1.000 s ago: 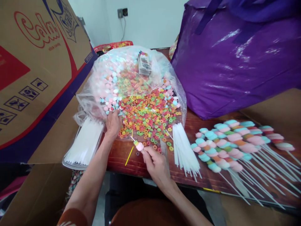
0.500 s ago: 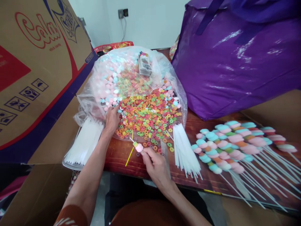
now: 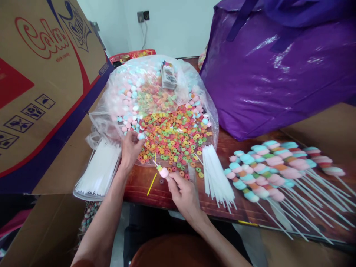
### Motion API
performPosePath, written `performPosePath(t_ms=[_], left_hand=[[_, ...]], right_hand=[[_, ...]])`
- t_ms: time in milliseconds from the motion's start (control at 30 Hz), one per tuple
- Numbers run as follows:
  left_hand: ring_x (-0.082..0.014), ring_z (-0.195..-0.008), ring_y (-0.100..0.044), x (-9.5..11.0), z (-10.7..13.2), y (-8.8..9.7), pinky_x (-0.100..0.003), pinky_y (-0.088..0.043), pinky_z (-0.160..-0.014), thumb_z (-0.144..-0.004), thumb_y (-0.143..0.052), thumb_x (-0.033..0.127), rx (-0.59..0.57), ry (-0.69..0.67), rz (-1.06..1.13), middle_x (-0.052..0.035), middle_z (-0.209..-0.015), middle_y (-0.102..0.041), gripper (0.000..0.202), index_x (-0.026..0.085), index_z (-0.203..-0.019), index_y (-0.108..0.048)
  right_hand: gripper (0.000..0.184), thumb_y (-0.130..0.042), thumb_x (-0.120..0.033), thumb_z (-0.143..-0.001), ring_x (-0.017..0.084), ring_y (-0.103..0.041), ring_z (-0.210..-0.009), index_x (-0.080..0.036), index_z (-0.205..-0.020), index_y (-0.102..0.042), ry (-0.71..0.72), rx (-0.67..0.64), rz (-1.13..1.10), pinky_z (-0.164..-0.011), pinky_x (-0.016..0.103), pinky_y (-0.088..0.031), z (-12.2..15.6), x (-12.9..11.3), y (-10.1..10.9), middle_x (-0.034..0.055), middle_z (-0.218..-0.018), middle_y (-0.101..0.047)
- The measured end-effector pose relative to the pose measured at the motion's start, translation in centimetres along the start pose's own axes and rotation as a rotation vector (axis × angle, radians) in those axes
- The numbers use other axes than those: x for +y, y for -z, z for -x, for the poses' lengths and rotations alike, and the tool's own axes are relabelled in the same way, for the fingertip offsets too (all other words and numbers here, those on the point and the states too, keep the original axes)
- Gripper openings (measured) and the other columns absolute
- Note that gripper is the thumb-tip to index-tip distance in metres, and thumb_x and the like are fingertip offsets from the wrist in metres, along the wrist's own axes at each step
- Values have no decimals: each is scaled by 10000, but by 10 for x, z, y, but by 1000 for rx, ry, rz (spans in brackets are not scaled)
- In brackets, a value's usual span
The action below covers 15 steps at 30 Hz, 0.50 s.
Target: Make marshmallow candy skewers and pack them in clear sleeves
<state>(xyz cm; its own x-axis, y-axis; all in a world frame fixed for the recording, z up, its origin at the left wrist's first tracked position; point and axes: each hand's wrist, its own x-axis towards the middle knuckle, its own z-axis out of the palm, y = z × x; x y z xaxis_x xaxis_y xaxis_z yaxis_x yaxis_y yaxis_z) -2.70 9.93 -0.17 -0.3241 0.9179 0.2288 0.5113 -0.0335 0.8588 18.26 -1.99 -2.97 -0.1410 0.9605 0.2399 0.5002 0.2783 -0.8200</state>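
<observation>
My right hand (image 3: 182, 193) pinches a thin white stick (image 3: 160, 168) that carries a pink marshmallow and a small yellow-green ring near its tip. My left hand (image 3: 130, 148) rests at the edge of the open clear plastic bag (image 3: 111, 111), fingers closed on a pale blue marshmallow (image 3: 140, 136). The bag holds a heap of coloured candy rings (image 3: 175, 133) and pink and blue marshmallows (image 3: 130, 100). A loose bundle of bare white sticks (image 3: 215, 172) lies just right of my right hand.
Several finished candy skewers (image 3: 267, 167) lie in a row on the wooden table (image 3: 167, 193) at right. A big purple bag (image 3: 278, 66) stands behind them. A large cardboard box (image 3: 41, 74) leans at left, above a tray of white sticks (image 3: 98, 172). A yellow stick (image 3: 152, 184) lies on the table.
My left hand reached up into the marshmallows, then drew back a little with a blue one in its fingers. My right hand has held the stick almost still.
</observation>
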Motion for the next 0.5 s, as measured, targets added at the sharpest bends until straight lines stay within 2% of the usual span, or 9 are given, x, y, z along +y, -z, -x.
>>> performPosePath(t_ms=[67, 133, 233, 400, 500], left_hand=[[-162, -756, -656, 2, 23, 3, -293, -525, -728, -722, -728, 278, -142, 73, 236, -7, -835, -697, 367, 190, -1063, -627], [-169, -780, -680, 3, 43, 2, -308, -549, -755, -701, -761, 303, -193, 180, 376, -29, -876, -733, 401, 173, -1070, -675], [-190, -802, -705, 5, 62, -1, -348, -579, -787, -680, -792, 323, -214, 279, 465, -48, -916, -762, 419, 155, -1057, -720], [-238, -922, -733, 1, 70, -7, -405, -587, -888, -691, -796, 327, -238, 260, 465, -65, -981, -783, 410, 162, -1064, -748], [-241, -976, -731, -2, 73, -9, -402, -571, -940, -730, -773, 303, -235, 201, 401, -61, -1039, -782, 363, 178, -1070, -756]], right_hand=[[268, -443, -302, -1006, 121, -540, -542, -210, -827, -620, 0, 3, -5, -563, 224, -382, -3, 0, 1, -11, -632, -605], [271, -437, -303, -1007, 121, -537, -542, -214, -826, -618, -9, -10, -6, -560, 225, -379, -7, -1, 1, -10, -643, -611], [277, -430, -311, -1010, 125, -552, -564, -223, -848, -636, -26, -40, 26, -577, 227, -383, -10, -2, 1, -5, -679, -632], [275, -440, -319, -996, 126, -540, -544, -237, -852, -660, -31, -29, 107, -659, 260, -405, -12, -1, 1, -17, -653, -636], [269, -434, -296, -987, 123, -518, -521, -223, -836, -645, -36, -38, 119, -610, 254, -375, -13, -1, 3, -16, -635, -618]])
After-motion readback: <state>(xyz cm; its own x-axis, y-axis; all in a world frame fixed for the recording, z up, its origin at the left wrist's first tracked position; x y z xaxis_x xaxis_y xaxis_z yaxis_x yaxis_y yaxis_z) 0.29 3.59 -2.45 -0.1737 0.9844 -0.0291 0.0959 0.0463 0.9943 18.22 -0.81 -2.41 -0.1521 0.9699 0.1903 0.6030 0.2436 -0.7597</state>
